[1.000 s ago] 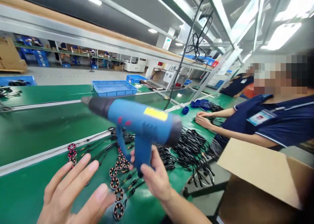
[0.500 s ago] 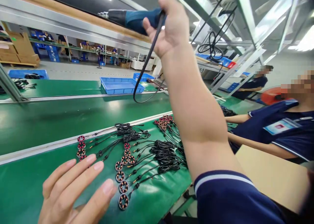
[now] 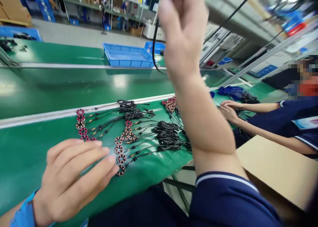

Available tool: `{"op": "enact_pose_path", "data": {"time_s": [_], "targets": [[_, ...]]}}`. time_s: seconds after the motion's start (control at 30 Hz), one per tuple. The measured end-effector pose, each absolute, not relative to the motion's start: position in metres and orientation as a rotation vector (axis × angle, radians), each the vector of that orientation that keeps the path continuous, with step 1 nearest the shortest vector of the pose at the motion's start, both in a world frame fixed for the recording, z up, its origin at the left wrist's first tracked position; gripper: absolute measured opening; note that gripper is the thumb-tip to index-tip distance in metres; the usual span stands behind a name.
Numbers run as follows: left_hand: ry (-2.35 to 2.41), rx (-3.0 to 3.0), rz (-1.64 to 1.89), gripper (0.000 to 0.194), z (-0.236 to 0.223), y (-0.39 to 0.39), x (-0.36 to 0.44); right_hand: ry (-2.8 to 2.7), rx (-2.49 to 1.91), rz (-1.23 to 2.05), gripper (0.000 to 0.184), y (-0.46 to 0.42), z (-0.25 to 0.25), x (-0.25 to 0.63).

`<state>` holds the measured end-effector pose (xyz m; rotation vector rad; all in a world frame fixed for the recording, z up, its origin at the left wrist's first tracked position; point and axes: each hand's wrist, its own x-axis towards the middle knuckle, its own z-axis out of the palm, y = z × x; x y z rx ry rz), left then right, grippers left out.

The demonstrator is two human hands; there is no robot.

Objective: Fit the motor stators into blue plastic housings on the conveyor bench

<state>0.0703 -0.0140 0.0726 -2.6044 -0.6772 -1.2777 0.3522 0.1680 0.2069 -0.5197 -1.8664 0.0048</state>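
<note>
My left hand (image 3: 77, 177), a blue band on its wrist, hovers over the green table with fingers stretched out and nothing visible in it. Its fingertips are nearest to a column of small round motor stators (image 3: 118, 149) with copper windings and black cables. Behind the fingers runs another column of stators with red parts (image 3: 82, 131), partly covered by the hand. My right hand (image 3: 185, 34) is raised high at the top of the view, thumb to the left. Its fingers are blurred and cut off by the frame edge, so any grip is hidden. A black cord (image 3: 154, 49) hangs beside it.
Coiled black cables (image 3: 167, 134) and a heap of stators (image 3: 170, 104) lie on the table. A blue tray (image 3: 129, 56) stands across the bench. At right, a co-worker's hands (image 3: 230, 111) are near dark cables, behind a cardboard box (image 3: 278, 170). Metal framing runs overhead.
The view has tilted down, and the blue power drill at my right hand has left the frame. My left hand's fingers have drawn closer together, nearer the stators.
</note>
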Motion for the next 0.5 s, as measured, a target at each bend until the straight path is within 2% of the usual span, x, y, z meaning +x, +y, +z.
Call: {"op": "enact_pose_path", "data": {"time_s": [0.13,0.23,0.37,0.5], "targets": [[-0.809,-2.899,-1.164,0.013,0.024,-0.021,0.087,-2.024,-0.845,0.605,0.009,0.032,0.073,0.351],[-0.996,-3.165,-0.863,0.014,-0.022,-0.038,0.091,-2.068,-0.956,0.91,0.01,-0.023,0.006,0.364],[-1.132,-3.253,-0.535,0.022,-0.059,-0.056,0.091,-2.117,-0.963,0.895,0.023,-0.047,-0.041,0.368],[-1.122,-3.226,-0.54,0.015,-0.062,-0.063,0.094,-2.316,-0.92,0.682,0.032,-0.056,-0.061,0.358]]}}
